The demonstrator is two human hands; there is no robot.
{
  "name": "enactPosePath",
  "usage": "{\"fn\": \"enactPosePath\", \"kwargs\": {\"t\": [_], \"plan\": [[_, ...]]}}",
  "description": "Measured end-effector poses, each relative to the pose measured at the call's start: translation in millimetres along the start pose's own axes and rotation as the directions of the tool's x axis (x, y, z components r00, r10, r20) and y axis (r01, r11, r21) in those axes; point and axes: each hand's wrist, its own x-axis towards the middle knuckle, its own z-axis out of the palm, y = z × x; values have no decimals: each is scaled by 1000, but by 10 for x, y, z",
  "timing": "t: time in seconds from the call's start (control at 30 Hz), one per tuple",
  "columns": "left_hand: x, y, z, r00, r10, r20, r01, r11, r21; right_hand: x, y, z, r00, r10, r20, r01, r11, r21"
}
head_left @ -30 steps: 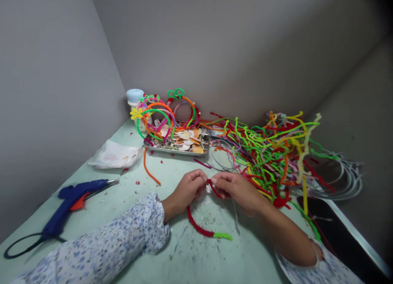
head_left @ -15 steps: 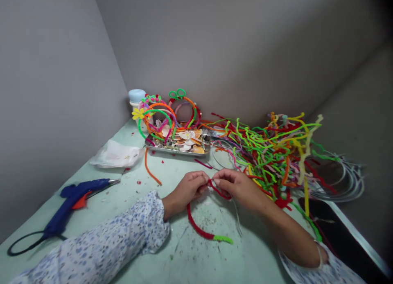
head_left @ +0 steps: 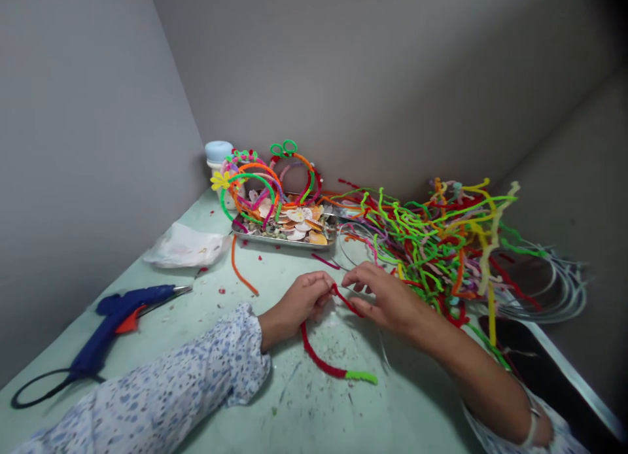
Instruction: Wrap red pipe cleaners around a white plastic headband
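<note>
"What's on your left?"
"The glue gun (head_left: 112,330), well apart from my hands."
"Your grip?"
"My left hand (head_left: 304,302) pinches the red fuzzy stem (head_left: 348,303); a green-tipped red curve (head_left: 324,366) shows below. My right hand (head_left: 385,300) has its fingers parted by the stem's other stretch — touching, I can't tell."
"The risk?"
"If my left pinch slackens, the stem could spring loose — or snag the heap of stems (head_left: 417,222)."

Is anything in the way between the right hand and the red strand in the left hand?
Nothing visible blocks it. The red strand runs from the left hand toward the right hand, perhaps touching its thumb. A thin wire shows below, its upper path unclear; the pile lies outside the gap.
</note>
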Motion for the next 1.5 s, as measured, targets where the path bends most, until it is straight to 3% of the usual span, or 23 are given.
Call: {"fn": "enactPosePath", "kwargs": {"t": [0.1, 0.53, 1.0, 1.2, 1.5], "plan": [[4, -11, -9, 1000, 0, -6, 0, 1000, 3, -15, 29, 27, 999, -48, 9, 49, 995, -90], [-7, 9, 8, 1000, -10, 30, 12, 999, -46, 28, -21, 29, 987, -157, -20, 154, 981, -116], [2, 23, 15, 999, -50, 5, 50, 993, -105, 31, -92, 164, 953, -261, -157, 192, 915, -354], [19, -7, -8, 999, -45, 30, 48, 988, -147, -3, -105, 169, 946, -298, -127, 216, 872, -439], [21, 11, 3, 998, -65, 25, 67, 992, -104, -46, -48, 200, 943, -312, -113, 239, 875, -421]]}}
